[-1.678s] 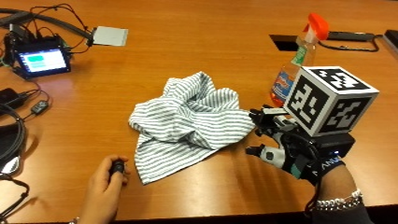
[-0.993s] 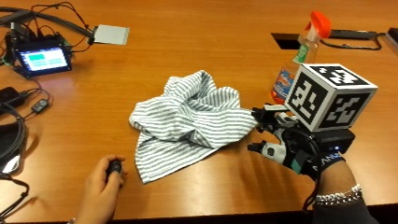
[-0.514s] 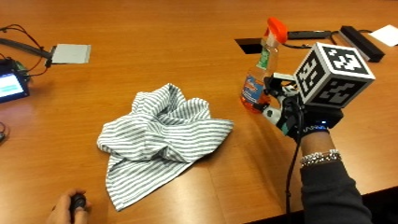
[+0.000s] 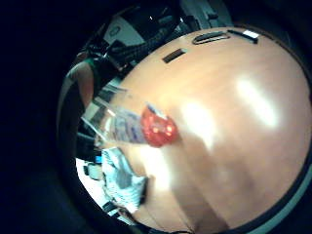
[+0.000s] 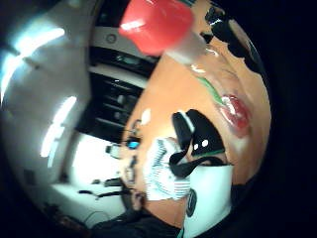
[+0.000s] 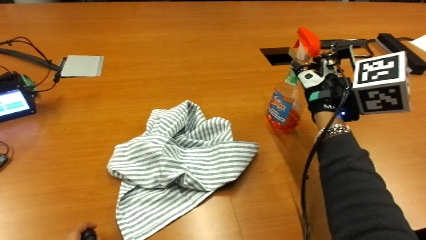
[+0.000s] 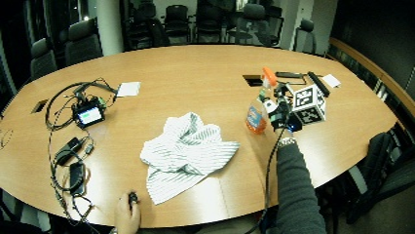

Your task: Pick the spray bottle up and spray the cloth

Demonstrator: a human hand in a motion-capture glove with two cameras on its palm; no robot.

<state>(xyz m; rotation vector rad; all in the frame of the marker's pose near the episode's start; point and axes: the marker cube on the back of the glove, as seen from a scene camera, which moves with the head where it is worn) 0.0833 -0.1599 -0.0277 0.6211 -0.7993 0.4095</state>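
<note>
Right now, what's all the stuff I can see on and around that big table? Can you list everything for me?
spray bottle: one, clear with orange liquid and an orange-red top, held up at the table's far right.
cloth: one, grey-and-white striped, crumpled at mid-table.
table: one, brown wood, oval.
small screen device: one, black with a lit screen, at the left edge among cables.
grey pad: one, far left.
table slot: one, dark, behind the bottle.
chairs: several, dark, around the far end.
bare hand: one, at the near edge, on a small dark object.
gloved right hand: one, black glove, grips the bottle.
</note>
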